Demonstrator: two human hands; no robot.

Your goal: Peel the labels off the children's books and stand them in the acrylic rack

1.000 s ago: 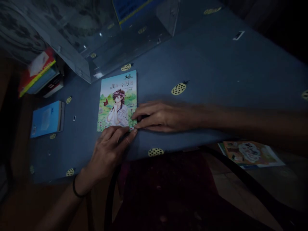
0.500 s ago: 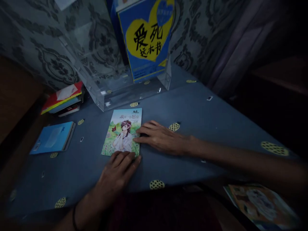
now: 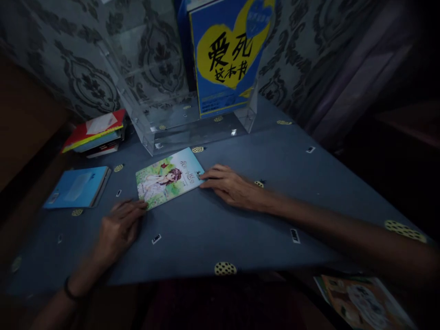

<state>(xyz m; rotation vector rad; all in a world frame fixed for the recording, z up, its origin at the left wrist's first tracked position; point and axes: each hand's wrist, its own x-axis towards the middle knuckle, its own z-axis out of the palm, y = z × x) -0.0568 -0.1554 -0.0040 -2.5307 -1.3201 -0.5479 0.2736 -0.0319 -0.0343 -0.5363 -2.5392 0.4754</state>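
Note:
A thin book [image 3: 170, 178] with a drawn figure among green plants on its cover lies turned sideways on the table. At its lower left corner, my left hand [image 3: 118, 227] has its fingers closed together on the edge. The fingertips of my right hand [image 3: 233, 187] hold the opposite, right-hand corner, with the palm low over the cloth. How far the fingers reach under the book is hidden.
Behind the book stands a clear acrylic rack [image 3: 202, 137] with a blue and yellow book [image 3: 228, 64] in it. To the left lie a light blue book [image 3: 77, 185] and a small stack topped by a red book [image 3: 98, 128]. A picture book [image 3: 366, 300] sits below the table's front edge.
The thin book has turned clockwise from upright to sideways. My left hand has moved left to its lower left corner; my right hand now touches its top end.

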